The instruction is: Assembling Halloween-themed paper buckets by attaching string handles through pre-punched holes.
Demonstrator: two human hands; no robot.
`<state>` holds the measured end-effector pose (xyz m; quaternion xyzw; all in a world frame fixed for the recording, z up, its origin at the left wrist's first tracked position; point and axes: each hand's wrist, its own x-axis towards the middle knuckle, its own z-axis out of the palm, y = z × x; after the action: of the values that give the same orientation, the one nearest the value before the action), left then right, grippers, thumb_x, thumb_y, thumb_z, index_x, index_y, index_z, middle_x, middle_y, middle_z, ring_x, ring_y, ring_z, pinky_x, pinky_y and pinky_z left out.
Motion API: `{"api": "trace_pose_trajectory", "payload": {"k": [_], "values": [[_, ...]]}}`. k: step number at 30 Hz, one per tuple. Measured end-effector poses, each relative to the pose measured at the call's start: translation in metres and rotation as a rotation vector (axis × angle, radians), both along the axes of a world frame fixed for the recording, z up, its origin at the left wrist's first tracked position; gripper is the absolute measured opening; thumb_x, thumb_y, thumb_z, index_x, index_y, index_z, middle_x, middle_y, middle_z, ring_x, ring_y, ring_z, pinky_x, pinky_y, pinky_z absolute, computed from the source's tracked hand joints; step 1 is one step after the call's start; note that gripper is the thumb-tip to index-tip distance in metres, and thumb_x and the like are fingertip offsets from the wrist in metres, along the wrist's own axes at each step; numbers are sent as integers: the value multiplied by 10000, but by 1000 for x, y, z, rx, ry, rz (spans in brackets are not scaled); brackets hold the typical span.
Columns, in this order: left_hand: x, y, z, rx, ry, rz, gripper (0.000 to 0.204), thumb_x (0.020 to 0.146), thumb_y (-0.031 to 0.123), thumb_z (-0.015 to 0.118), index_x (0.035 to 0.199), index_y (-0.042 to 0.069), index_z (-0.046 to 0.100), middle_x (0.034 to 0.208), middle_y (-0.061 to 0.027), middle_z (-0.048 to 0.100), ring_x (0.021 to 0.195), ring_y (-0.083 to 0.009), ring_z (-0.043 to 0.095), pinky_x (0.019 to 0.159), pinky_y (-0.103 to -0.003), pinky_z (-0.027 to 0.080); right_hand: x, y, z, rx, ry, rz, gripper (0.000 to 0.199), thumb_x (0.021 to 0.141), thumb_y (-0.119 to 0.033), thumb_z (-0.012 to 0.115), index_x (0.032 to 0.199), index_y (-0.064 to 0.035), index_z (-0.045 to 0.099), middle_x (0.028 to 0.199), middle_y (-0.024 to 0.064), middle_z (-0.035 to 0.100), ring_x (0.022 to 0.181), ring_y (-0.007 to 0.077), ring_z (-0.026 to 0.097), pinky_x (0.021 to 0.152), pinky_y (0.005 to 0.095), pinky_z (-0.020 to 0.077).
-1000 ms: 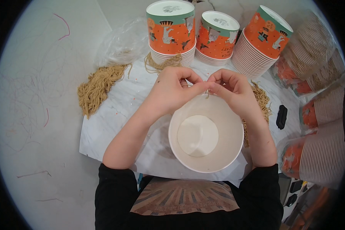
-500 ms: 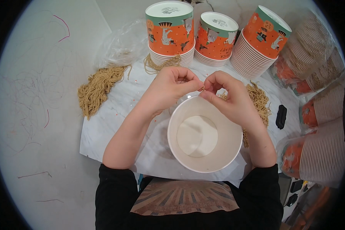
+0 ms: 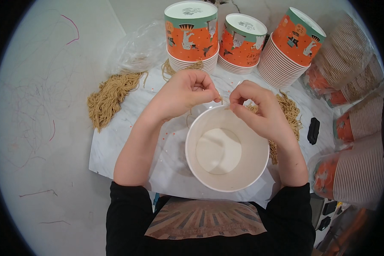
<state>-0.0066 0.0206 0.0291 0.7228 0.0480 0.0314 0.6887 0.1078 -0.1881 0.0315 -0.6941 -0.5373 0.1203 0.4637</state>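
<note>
A white paper bucket (image 3: pixel 256 170) stands upright in front of me, its mouth facing up and nothing inside. Over its far rim, my left hand (image 3: pixel 187 93) pinches a thin tan cord (image 3: pixel 221 100), whose end pokes from the fingertips. A loop of similar cord hangs below that hand, beside the bucket's rim. My right hand (image 3: pixel 260 110) is closed in a pinch just to the right, its fingertips a short gap from the left ones. What those right fingertips hold is too small and blurred to make out.
Upside-down stacks of orange and green printed buckets (image 3: pixel 192 38) line the back. Tan cord bundles lie left (image 3: pixel 111 100) and right (image 3: pixel 289 113), the left one by a clear plastic bag (image 3: pixel 138 49). A black object (image 3: pixel 313 131) and bagged bucket stacks (image 3: pixel 358 170) are at right.
My fingertips, together before, have drawn slightly apart. The left hand has shifted a little up and left, and the cord end now shows at its fingertips.
</note>
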Motion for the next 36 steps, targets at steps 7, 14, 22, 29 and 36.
{"api": "trace_pose_trajectory", "payload": {"k": [7, 14, 22, 29, 36], "values": [[0, -5, -1, 274, -93, 31, 107, 909, 122, 694, 906, 26, 647, 775, 24, 609, 653, -48, 493, 605, -233, 410, 1, -1, 7, -81, -7, 110, 114, 841, -92, 640, 886, 11, 621, 843, 97, 600, 785, 205, 627, 742, 329, 498], [3, -12, -5, 537, -338, -11, 80, 971, 91, 621, 981, 20, 584, 932, 11, 544, 748, -49, 464, 625, -225, 405, 7, -4, 9, -101, 122, 179, 86, 827, -52, 615, 834, 25, 579, 843, 54, 569, 826, 147, 554, 773, 297, 452], [8, -18, -15, 604, -461, 0, 49, 983, 66, 576, 999, 27, 552, 965, -29, 545, 838, -121, 506, 700, -271, 443, 11, -3, 7, -106, 187, 187, 101, 821, -96, 625, 826, 4, 621, 811, 54, 613, 797, 152, 579, 747, 312, 467], [6, -1, -17, 474, -299, -148, 101, 1003, 138, 592, 997, 42, 562, 1053, -17, 525, 872, -112, 467, 765, -268, 426, 13, -2, -5, -166, 424, 336, 104, 913, -104, 655, 887, -3, 663, 856, 7, 654, 796, 69, 597, 700, 246, 475], [6, -2, -17, 513, -264, -106, 100, 1008, 144, 602, 1007, 48, 572, 1082, -16, 501, 846, -99, 465, 754, -248, 419, 21, 13, -21, -167, 649, 141, 209, 993, -205, 696, 996, 4, 691, 931, 12, 683, 825, 77, 625, 777, 238, 518]]}}
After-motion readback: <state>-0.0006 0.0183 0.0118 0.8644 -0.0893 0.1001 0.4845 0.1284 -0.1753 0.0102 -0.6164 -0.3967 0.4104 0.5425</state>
